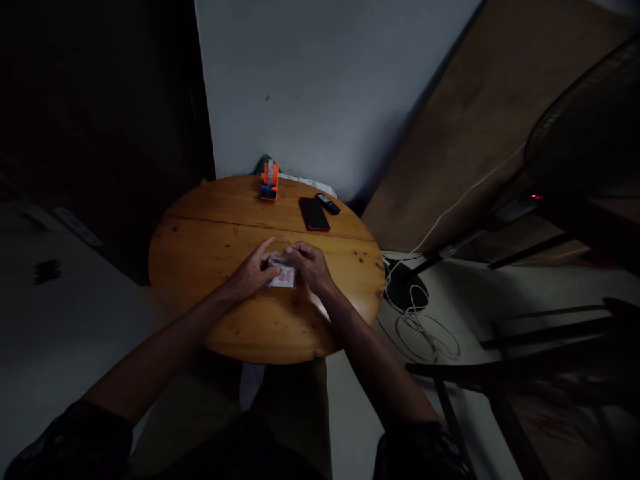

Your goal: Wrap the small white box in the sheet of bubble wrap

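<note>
A small whitish packet (284,277) with red print, seemingly in clear plastic, is between my hands above the round wooden table (200,267). My left hand (254,272) grips it from the left, the thumb pressed on its face and the index finger reaching out past it. At its upper right edge, my right hand (311,265) is closed, with thumb and forefinger pinching what looks like the top of the plastic. The fingers partly hide the packet's upper end.
An orange and blue tape dispenser (269,181) stands at the table's far edge. Right of it lie a black flat case with red edges (314,215) and a black keypad phone (328,203). White cable (425,333) coils on the floor, near a dark chair (500,367).
</note>
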### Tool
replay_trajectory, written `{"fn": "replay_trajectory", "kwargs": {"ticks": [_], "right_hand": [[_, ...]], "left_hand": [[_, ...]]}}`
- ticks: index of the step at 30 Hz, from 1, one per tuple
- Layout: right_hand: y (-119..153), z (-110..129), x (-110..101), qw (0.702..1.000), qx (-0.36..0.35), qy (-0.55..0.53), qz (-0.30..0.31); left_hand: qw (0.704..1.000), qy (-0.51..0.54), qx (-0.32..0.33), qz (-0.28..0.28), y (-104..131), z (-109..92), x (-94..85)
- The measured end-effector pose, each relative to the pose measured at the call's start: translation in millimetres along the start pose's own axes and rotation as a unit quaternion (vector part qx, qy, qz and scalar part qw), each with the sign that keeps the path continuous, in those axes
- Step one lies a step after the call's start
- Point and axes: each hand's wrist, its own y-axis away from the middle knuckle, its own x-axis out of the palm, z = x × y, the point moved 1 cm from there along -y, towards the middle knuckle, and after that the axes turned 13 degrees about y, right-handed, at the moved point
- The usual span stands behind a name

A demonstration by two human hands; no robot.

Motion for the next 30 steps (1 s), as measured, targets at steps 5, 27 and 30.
{"fn": "replay_trajectory", "kwargs": {"ticks": [5,27,30], "right_hand": [[-4.2,5.9,-2.4,0.999,-0.004,-0.019,0.031],[14.4,-11.8,-6.5,0.915,-0.283,0.285,-0.031],[13.6,-15.3,-6.1,0.907,-0.297,0.296,-0.038]], "left_hand": [[1.0,-0.02,0.01,-0.007,0.1,-1.4,0.1],[0.99,-0.121,0.051,-0.052,-8.1,7.4,-8.4],[0.99,-0.121,0.056,-0.034,-7.4,6.9,-8.7]]}}
